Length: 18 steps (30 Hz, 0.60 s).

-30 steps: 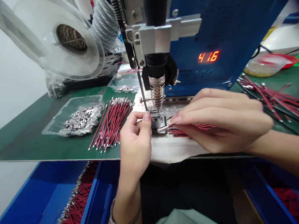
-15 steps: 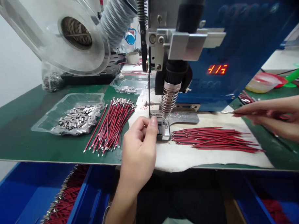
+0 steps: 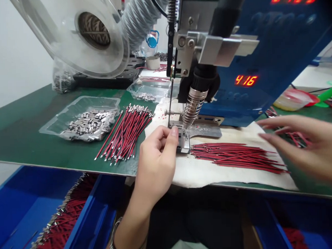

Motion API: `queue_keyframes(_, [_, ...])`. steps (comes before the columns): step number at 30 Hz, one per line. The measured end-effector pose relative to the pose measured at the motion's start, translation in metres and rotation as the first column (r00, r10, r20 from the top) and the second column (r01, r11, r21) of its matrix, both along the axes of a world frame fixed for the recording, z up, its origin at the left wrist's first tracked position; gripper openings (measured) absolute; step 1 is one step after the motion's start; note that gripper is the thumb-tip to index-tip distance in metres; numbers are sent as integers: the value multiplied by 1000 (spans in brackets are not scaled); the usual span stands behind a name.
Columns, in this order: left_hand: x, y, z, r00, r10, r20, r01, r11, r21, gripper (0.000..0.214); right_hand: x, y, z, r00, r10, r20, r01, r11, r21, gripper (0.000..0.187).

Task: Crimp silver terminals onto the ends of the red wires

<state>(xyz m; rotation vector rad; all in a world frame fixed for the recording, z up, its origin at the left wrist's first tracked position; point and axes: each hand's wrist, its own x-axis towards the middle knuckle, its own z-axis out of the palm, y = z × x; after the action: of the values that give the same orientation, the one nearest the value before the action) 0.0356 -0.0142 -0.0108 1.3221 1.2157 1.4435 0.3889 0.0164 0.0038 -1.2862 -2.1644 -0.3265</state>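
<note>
My left hand (image 3: pixel 159 161) is closed in a pinch at the small metal jig (image 3: pixel 184 142) under the soldering machine's spring-wrapped tip (image 3: pixel 194 103). Whatever lies between its thumb and finger is hidden. To the right, my right hand (image 3: pixel 308 141) hovers over the table with thumb and fingers apart, holding nothing I can see; it is partly blurred. Between the hands, a bundle of red and black wires (image 3: pixel 238 156) lies on a white sheet (image 3: pixel 203 176). Left of the jig is a pile of wires with metal terminals (image 3: pixel 126 135).
A clear tray (image 3: pixel 55 123) holds loose metal terminals; a second clear tray (image 3: pixel 151 87) stands behind. A transparent fume hood (image 3: pixel 67 40) overhangs the left. The blue machine body (image 3: pixel 236 100) fills the back right. Below the table edge, a blue bin (image 3: pixel 34 191) holds many finished-looking wires.
My right hand has let go of the thin, silver-tipped piece it held, and its fingers have spread. My left hand stays at the jig. The lower red display now reads 416.
</note>
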Motion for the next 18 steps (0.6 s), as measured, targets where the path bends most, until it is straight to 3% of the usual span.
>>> queue_keyframes(3, [1,0,1,1000,9,-5,-9,1000,-1,41,-51,-24,-3,964,264,5,-264,964,-8,20])
queue_keyframes(6, [1,0,3,1000,9,-17,-9,1000,-2,42,-84,-33,-14,926,373,-59,-376,925,-48,23])
queue_keyframes(11, [1,-1,5,999,-7,-33,7,1000,-4,43,-97,-32,-31,935,344,-83,-347,937,-30,25])
queue_keyframes(18, [1,-1,5,999,-7,-40,7,1000,1,42,-95,-32,-30,935,331,-128,-336,942,-14,16])
